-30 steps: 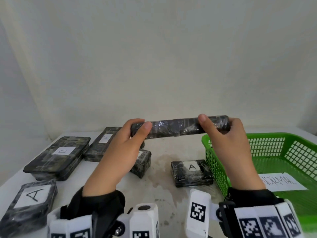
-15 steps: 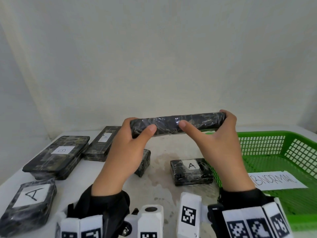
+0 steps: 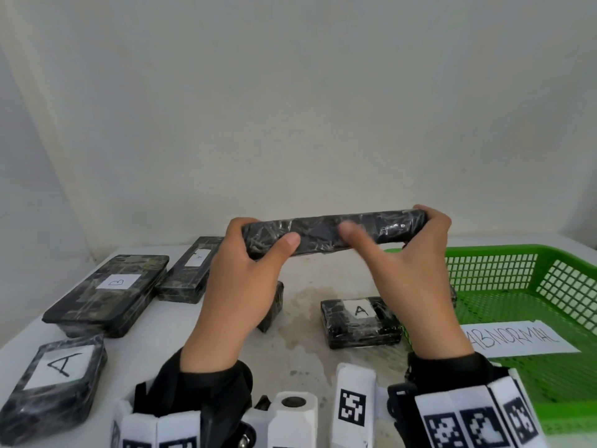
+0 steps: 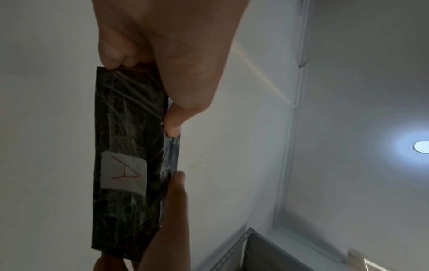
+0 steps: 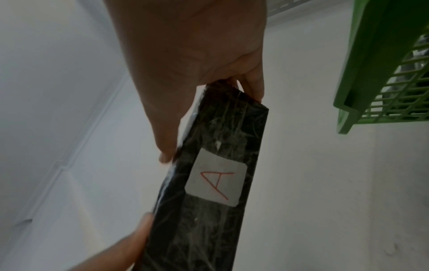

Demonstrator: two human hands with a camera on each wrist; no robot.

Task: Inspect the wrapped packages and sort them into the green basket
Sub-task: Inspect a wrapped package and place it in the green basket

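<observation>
White stained surface [image 3: 300,337] lying under a green basket [image 3: 504,257] at the right, a small A-labelled package [image 3: 360,321] sitting just beside it, a B-labelled package [image 3: 109,294], a long A-labelled package [image 3: 189,276] and a near-corner A-labelled package [image 3: 53,386] resting at the left

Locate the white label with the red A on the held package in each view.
Head: not visible; the held package shows only its edge, centre frame.
Left wrist: red A label left of centre, on the package's broad face below the left hand.
Right wrist: label at centre, below the right hand.
Shared landmark: the package itself, held by both hands; the green basket appears in head and right wrist only.
</observation>
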